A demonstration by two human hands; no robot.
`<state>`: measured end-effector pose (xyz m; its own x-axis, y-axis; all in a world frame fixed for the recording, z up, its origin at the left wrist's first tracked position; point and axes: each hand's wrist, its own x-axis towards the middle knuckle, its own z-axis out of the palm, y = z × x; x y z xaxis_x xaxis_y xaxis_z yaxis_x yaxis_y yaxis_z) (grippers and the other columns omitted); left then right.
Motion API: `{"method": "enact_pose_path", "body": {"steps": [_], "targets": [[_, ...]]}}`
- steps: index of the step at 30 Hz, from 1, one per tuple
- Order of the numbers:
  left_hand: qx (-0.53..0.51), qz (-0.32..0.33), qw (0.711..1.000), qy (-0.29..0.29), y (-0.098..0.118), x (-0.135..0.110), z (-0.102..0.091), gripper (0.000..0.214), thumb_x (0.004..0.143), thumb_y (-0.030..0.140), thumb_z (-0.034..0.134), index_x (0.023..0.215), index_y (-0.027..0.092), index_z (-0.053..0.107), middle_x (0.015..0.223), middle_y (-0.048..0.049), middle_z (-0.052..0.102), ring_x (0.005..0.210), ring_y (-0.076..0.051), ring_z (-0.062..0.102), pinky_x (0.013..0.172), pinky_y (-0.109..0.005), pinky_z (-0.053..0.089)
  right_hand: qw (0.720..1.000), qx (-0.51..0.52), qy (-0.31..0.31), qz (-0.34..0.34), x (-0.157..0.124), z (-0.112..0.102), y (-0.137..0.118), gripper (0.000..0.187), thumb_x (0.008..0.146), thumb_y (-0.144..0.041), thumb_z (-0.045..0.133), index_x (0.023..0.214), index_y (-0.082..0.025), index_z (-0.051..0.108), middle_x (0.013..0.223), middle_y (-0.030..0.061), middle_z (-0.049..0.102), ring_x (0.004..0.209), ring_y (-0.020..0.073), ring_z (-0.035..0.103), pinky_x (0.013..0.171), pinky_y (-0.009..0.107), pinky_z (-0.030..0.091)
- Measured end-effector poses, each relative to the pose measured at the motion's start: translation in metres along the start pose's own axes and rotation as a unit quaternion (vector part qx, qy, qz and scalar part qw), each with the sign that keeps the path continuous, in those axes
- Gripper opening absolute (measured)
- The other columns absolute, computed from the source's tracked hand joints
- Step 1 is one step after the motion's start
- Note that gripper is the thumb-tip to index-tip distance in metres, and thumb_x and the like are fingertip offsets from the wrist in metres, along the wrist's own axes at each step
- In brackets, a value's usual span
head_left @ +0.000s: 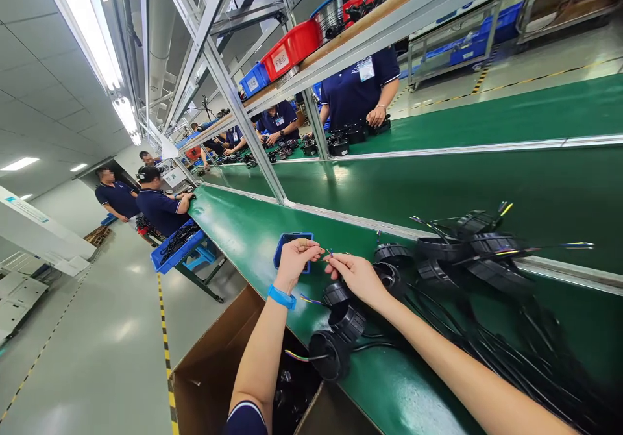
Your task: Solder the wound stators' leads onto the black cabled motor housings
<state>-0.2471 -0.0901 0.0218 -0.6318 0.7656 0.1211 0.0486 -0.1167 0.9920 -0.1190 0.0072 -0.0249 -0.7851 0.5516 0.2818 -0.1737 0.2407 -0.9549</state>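
Observation:
My left hand (296, 261), with a blue wristband, is closed in a pinch over a small blue tray (288, 245) on the green bench (253, 227). My right hand (354, 273) is closed too, pinching thin coloured wire ends (329, 253) between the two hands. What the left fingers hold is too small to name. Just below my right hand lie several round black parts (346, 321) with coloured wires. A heap of the same black parts (467, 247) with black cables lies to the right.
An open cardboard box (214, 370) with black parts stands below the bench edge. An aluminium frame post (248, 130) rises behind the bench, with red and blue bins (291, 49) on its shelf. Other people in dark shirts work along the line; a blue crate (176, 250) sits at left.

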Motion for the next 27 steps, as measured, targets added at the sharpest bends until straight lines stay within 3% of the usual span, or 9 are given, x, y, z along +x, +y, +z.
{"method": "enact_pose_path", "body": {"steps": [4, 10, 27], "targets": [[-0.035, 0.028, 0.999, 0.031, 0.006, 0.001, 0.011, 0.038, 0.061, 0.037, 0.089, 0.082, 0.012, 0.070, 0.080, -0.0083, 0.074, 0.070, -0.015, 0.069, 0.070, -0.028, 0.054, 1.000, 0.001, 0.000, 0.006, 0.000, -0.001, -0.002, 0.046, 0.082, -0.065, 0.054, 0.076, -0.022, 0.070, 0.071, 0.0048, 0.073, 0.057, 0.0199, 0.063, 0.060, 0.032, 0.049], [-0.030, 0.043, 0.998, 0.033, 0.010, 0.001, 0.022, 0.038, 0.061, 0.037, 0.089, 0.083, 0.013, 0.070, 0.079, -0.0079, 0.074, 0.071, -0.016, 0.070, 0.073, -0.031, 0.057, 1.000, -0.011, 0.001, 0.006, -0.001, -0.001, -0.006, 0.047, 0.082, -0.064, 0.054, 0.070, -0.023, 0.070, 0.062, 0.0037, 0.069, 0.056, 0.0199, 0.062, 0.059, 0.032, 0.048], [0.000, 0.059, 0.998, 0.016, 0.002, -0.003, 0.022, 0.033, 0.066, 0.037, 0.086, 0.082, 0.013, 0.071, 0.077, -0.0066, 0.073, 0.067, -0.015, 0.068, 0.071, -0.031, 0.056, 0.999, -0.035, -0.004, 0.003, -0.001, -0.003, -0.006, 0.048, 0.086, -0.062, 0.050, 0.069, -0.022, 0.070, 0.059, 0.0032, 0.068, 0.056, 0.0199, 0.062, 0.060, 0.031, 0.046]]}}
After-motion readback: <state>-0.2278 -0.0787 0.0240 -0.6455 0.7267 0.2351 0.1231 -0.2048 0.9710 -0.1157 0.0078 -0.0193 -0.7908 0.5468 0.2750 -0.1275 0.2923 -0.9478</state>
